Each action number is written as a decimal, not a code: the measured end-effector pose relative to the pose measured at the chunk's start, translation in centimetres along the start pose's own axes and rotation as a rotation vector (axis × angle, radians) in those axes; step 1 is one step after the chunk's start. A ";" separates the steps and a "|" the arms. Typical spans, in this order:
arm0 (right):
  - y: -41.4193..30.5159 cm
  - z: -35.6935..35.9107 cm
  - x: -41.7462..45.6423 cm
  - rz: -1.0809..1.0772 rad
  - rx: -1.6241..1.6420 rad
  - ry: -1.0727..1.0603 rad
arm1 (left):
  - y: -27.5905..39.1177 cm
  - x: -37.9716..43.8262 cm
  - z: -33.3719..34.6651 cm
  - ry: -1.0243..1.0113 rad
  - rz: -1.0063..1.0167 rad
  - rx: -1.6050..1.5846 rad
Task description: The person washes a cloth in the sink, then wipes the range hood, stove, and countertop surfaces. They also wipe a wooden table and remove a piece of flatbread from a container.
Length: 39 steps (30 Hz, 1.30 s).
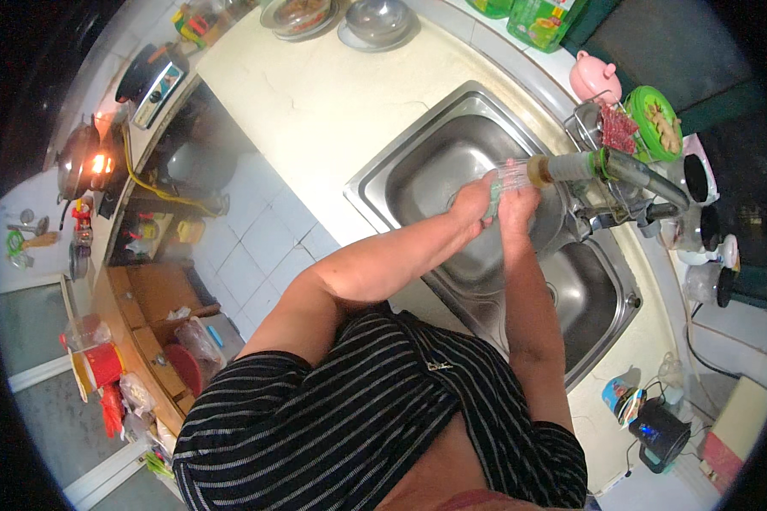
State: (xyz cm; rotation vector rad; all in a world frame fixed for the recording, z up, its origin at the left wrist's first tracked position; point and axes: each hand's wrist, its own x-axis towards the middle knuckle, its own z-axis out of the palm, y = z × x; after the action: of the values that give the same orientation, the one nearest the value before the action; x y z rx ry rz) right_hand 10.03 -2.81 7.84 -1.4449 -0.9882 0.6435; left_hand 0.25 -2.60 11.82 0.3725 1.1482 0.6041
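Both of my hands are over the larger basin of a stainless steel double sink [415, 175]. Water runs from the faucet [645, 172] through a ribbed spout extension and falls over them. A pale green piece, perhaps a cloth or sponge [495, 197], is pressed between the hands. My left hand [472, 201] grips it from the left. My right hand [518, 203] is against its other side, under the stream, and the running water blurs its fingers. The second, smaller basin [585, 300] lies beyond my right forearm.
A pale countertop [307, 108] surrounds the sink, with covered bowls [377, 22] at its far end. Jars [697, 230] and a wire rack line the ledge behind the faucet. A black electric kettle [661, 428] stands at right. A lit flame [102, 164] burns beside a pan at left.
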 end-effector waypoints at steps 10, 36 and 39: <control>-0.5 1.6 1.2 0.041 -0.083 0.124 | -1.2 2.8 0.3 -0.110 0.058 -0.301; -2.1 4.1 -5.3 -0.086 -0.029 0.040 | -1.1 3.0 -2.7 -0.075 -0.032 -0.141; -2.3 4.8 -5.3 0.013 0.006 -0.072 | -2.2 8.7 -8.1 -0.747 0.041 -0.123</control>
State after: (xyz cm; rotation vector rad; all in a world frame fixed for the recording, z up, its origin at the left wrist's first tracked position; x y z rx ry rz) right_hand 2.89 -5.14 8.58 -1.4326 -1.0325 0.7116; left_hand -4.31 0.88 1.14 0.4634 0.3871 0.5016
